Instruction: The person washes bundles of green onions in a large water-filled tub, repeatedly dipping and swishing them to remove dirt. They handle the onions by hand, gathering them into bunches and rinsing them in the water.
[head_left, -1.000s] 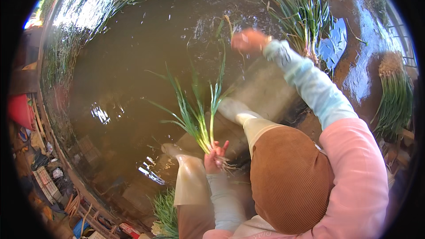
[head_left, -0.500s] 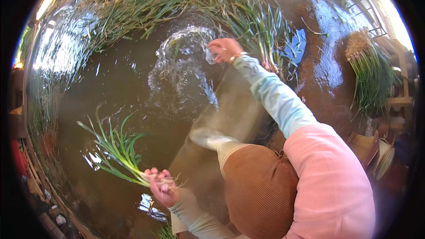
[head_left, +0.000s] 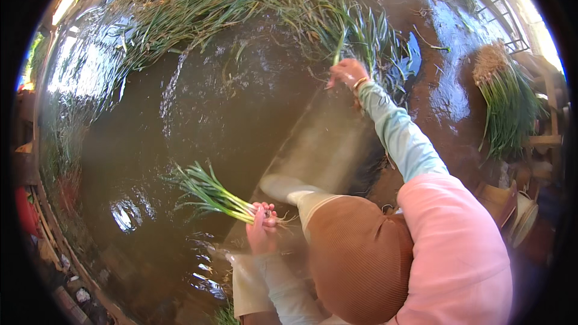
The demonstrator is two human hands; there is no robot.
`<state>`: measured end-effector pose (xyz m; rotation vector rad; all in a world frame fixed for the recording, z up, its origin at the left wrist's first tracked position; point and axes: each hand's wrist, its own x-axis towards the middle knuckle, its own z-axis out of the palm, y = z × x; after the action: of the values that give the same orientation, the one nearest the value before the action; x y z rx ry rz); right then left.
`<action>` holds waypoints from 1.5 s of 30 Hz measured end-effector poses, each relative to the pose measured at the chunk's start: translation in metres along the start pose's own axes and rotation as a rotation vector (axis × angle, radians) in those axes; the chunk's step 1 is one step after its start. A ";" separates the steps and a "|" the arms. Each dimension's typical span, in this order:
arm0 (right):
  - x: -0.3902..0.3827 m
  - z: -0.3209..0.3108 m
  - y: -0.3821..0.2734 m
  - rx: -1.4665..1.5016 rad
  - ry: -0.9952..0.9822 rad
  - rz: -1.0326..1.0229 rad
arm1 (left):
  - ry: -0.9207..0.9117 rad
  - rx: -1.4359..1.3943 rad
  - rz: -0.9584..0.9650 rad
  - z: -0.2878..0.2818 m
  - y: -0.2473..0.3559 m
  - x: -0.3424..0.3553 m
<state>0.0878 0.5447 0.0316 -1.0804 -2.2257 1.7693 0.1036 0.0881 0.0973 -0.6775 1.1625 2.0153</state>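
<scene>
In my left hand [head_left: 261,222] is a small bunch of scallions [head_left: 226,197], gripped near the white root ends. Its green leaves point left over the muddy water [head_left: 198,126], and thin roots stick out on the right. My right hand [head_left: 349,73] reaches to the near edge of a heap of scallions [head_left: 367,36] at the upper middle. Its fingers are closed round a pale green scallion stalk [head_left: 341,45]; their far side is hidden. Brown ribbed cloth [head_left: 361,259] and a pale boot [head_left: 282,188] lie between my arms.
Loose green leaves [head_left: 205,12] float along the far side of the water. A submerged pale ledge [head_left: 319,138] slants past the boot. On the right, a large bundle of scallions [head_left: 509,102] leans by a wooden frame. Wet brown ground [head_left: 415,0] borders the water.
My right hand has moved right, from beside a splash to the scallion heap, and closed on a stalk. The splash has settled. My left hand has shifted up and right with its bunch.
</scene>
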 end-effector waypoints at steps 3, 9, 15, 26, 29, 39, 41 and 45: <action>-0.040 0.087 -0.018 -0.072 -0.249 -0.233 | -0.036 0.082 -0.033 0.012 0.002 0.008; -0.133 0.200 -0.013 0.226 -0.729 0.251 | 0.031 0.179 0.067 0.015 -0.025 0.032; -0.131 0.205 -0.012 -0.110 -0.638 0.200 | 0.076 0.336 0.046 -0.009 -0.049 0.035; -0.134 0.216 -0.004 -0.866 -0.362 -0.728 | 0.033 0.397 0.074 -0.003 -0.065 0.025; -0.132 0.225 0.001 -0.894 -0.272 -0.986 | 0.096 0.312 -0.048 0.004 -0.055 0.023; 0.007 0.132 -0.028 0.389 0.004 0.210 | 0.099 0.072 -0.065 -0.009 -0.048 -0.002; 0.006 0.128 -0.013 0.270 -0.291 0.325 | 0.070 0.049 -0.081 -0.013 -0.052 -0.001; -0.031 0.172 0.020 0.413 -0.489 0.477 | 0.036 0.032 -0.112 -0.017 -0.054 0.001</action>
<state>0.0364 0.3886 -0.0310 -1.2513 -1.7466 2.7965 0.1471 0.0921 0.0604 -0.7497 1.1492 1.8946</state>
